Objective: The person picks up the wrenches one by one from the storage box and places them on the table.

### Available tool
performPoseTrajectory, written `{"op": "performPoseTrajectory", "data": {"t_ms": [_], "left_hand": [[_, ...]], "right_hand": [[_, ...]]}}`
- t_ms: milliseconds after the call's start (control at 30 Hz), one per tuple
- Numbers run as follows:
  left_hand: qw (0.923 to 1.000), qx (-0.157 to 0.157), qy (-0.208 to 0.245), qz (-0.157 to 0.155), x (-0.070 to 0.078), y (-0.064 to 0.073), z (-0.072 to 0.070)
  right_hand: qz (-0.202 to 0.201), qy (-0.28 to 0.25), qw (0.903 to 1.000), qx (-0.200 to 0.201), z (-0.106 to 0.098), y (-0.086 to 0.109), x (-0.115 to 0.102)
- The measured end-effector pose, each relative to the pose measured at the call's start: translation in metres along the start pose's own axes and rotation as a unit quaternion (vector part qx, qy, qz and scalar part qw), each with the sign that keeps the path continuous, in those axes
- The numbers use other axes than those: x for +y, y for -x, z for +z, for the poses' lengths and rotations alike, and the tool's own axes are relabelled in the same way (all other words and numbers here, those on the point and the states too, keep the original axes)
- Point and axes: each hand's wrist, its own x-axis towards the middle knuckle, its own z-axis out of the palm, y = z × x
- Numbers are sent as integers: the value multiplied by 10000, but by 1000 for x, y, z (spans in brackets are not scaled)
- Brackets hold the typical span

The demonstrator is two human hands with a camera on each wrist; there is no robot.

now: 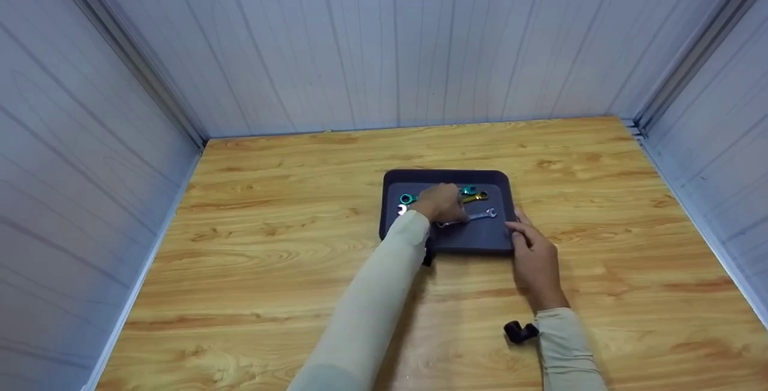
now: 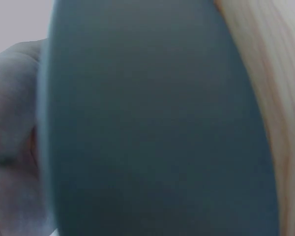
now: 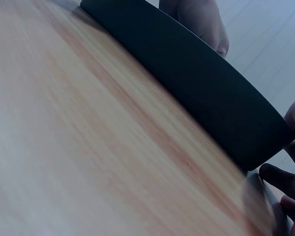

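Note:
A dark shallow tray [image 1: 474, 241] lies on the wooden table with several combination wrenches in it. My left hand [image 1: 441, 201] reaches into the tray from above, fingers curled down, and pinches a small silver wrench [image 1: 482, 215] near its middle. Beyond it lie a gold wrench [image 1: 474, 197] and a green wrench [image 1: 408, 198], both partly hidden under the hand. At the tray's near right corner, my right hand [image 1: 536, 262] grips the rim, thumb over the edge and fingers outside. The tray's side wall [image 2: 157, 123] fills most of the left wrist view.
The wooden table [image 1: 270, 247] stretches around the tray on every side. White panelled walls [image 1: 396, 43] stand at the back, left and right. A black wrist camera mount [image 1: 519, 332] sits beside the right sleeve.

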Motion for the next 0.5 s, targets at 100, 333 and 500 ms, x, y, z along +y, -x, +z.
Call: {"op": "performPoseTrajectory", "data": {"t_ms": [100, 333, 500], "left_hand": [[10000, 11, 24, -38, -1, 1, -3], [9994, 7, 349, 32, -3, 4, -6], [9983, -139, 526, 192, -5, 4, -2]], "right_hand": [[-26, -54, 10000, -30, 0, -3, -3], [-172, -44, 9998, -19, 0, -6, -4], [-3, 52, 10000, -26, -1, -1, -1]]}}
